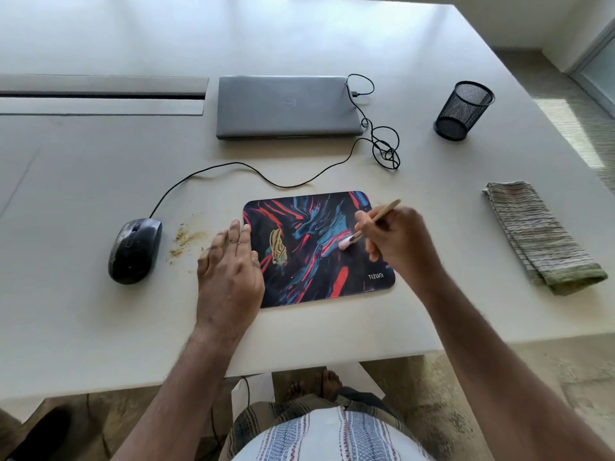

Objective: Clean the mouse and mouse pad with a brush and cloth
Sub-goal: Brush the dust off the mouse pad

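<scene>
The right hand (pixel 396 241) pinches the brush (pixel 362 229) over the mouse pad (pixel 319 261), the left hand (pixel 229 261) lies spread flat on its left edge; short strokes toward that edge should work best.

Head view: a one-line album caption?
Right hand brushes the mouse pad while left hand steadies it.

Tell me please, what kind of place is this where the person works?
Probably an office or a home work desk. A closed laptop with a cable, a wired mouse and a mesh pen holder sit on a large white table.
</scene>
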Demonstrator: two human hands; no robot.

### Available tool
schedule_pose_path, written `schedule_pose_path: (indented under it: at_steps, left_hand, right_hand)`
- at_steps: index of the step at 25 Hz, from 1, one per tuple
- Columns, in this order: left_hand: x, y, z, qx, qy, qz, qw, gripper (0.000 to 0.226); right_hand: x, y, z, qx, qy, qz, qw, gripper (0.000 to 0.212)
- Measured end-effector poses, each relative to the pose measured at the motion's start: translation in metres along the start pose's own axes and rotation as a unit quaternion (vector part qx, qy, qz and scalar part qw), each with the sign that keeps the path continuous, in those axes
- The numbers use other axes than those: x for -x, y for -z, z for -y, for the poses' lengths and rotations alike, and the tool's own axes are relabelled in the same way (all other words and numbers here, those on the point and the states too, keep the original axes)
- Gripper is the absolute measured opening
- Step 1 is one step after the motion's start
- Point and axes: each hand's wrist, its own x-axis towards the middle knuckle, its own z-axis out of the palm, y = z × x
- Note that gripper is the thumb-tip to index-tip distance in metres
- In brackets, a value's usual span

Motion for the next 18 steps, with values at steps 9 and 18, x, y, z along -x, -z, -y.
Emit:
schedule_pose_path:
  at_steps: [9, 18]
  left_hand:
    - [-0.001, -0.004, 0.001, 0.009, 0.005, 0.002, 1.0, 0.058]
    - [-0.001, -0.004, 0.001, 0.011, 0.004, 0.0, 1.0, 0.057]
  right_hand:
    - [0.007, 0.013, -0.012, 0.017, -0.032, -0.039, 0.999, 0.038]
    - [0.002, 0.017, -0.005, 0.087, -0.041, -0.065, 0.993, 0.043]
